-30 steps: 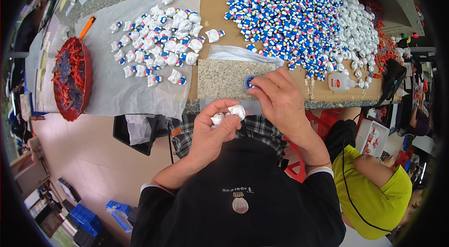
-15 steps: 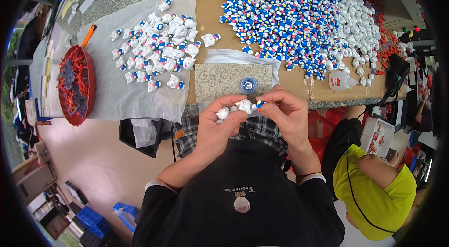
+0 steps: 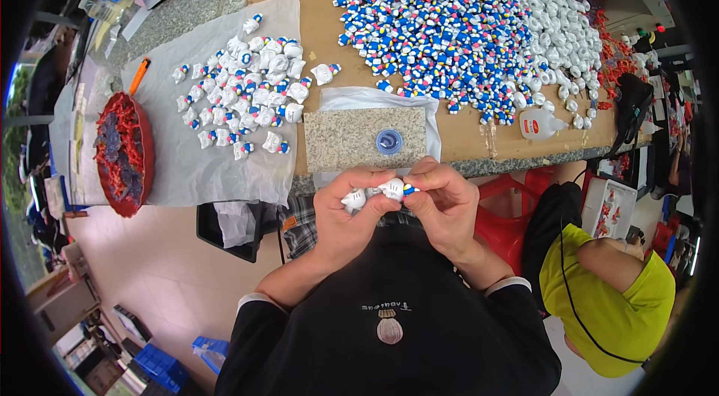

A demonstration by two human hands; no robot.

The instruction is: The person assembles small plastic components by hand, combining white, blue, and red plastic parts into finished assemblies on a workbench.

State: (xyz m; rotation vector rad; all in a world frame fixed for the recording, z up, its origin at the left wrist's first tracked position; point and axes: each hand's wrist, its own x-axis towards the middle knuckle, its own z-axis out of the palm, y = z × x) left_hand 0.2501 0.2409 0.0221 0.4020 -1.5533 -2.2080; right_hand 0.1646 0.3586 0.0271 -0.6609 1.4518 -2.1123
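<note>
Close to my body, my left hand (image 3: pixel 348 209) is closed round white cat-shaped figurine heads; one white head (image 3: pixel 391 188) is pinched at its fingertips and another head (image 3: pixel 353 200) pokes out near the palm. Between the right thumb and fingers, my right hand (image 3: pixel 446 207) grips a small blue-and-white figurine body (image 3: pixel 409 190), which meets the pinched head. Just beyond both hands lies a speckled stone slab (image 3: pixel 341 137) with a small round blue-rimmed cup (image 3: pixel 389 142) on it. Assembled figurines (image 3: pixel 255 96) lie on white paper to the left.
A big heap of blue-and-white bodies (image 3: pixel 449 29) and white heads (image 3: pixel 558 36) covers cardboard at the back. A clear bottle (image 3: pixel 541 125) stands at the right. A red dish (image 3: pixel 123 156) of red pieces sits far left. A person in a yellow shirt (image 3: pixel 614 298) is at my right.
The blue-and-white body has come up against the white head; before, a small gap with a pale peg showed between them. The whole view has shifted slightly.
</note>
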